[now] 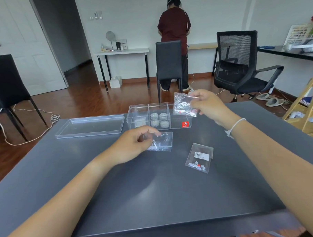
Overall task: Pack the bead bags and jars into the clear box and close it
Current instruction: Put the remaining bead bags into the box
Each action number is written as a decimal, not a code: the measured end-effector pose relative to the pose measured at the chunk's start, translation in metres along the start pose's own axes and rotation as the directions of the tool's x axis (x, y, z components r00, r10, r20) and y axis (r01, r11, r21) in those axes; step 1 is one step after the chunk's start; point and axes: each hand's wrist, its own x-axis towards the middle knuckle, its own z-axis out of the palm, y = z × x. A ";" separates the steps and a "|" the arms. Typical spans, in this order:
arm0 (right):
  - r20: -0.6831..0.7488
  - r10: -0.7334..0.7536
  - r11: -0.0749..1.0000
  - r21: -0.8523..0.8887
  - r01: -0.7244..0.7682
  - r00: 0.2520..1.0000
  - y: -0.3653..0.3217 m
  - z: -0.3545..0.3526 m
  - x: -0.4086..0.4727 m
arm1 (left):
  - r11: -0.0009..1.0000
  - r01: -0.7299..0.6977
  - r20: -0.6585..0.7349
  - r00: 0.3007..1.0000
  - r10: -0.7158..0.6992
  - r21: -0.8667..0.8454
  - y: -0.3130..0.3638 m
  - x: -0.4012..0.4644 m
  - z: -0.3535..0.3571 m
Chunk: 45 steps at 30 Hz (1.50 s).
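The clear box (138, 108) stands open at the far side of the grey table, split into three compartments. Several round bead jars (159, 119) sit in its middle compartment, and a pale item lies in the left one. My right hand (208, 104) holds one bead bag (183, 106) in the air over the box's right compartment. My left hand (133, 145) pinches a second bead bag (162, 142) that lies on the table in front of the box. A third bead bag (199, 158) with a white label lies loose to the right.
The box's clear lid (90, 125) lies flat on the table (155, 190) left of the box. Beyond the table are black chairs (168, 64), an office chair (239, 64), a white desk, and a person standing with their back turned. A wooden rack (306, 110) stands at the right.
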 end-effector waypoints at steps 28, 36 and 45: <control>-0.021 -0.059 0.771 -0.636 0.032 0.998 0.014 0.033 0.046 | 0.999 -0.038 -0.234 0.972 0.030 -0.029 0.023 0.078 -0.022; -0.002 -0.059 0.965 -0.254 0.056 0.998 0.028 0.003 0.001 | 0.999 -0.051 -0.244 0.968 0.051 0.005 0.031 0.117 -0.021; 0.490 0.099 0.934 -0.346 0.089 0.866 0.047 -0.014 -0.043 | 0.995 -0.039 -0.202 0.978 0.057 0.092 0.032 0.165 0.005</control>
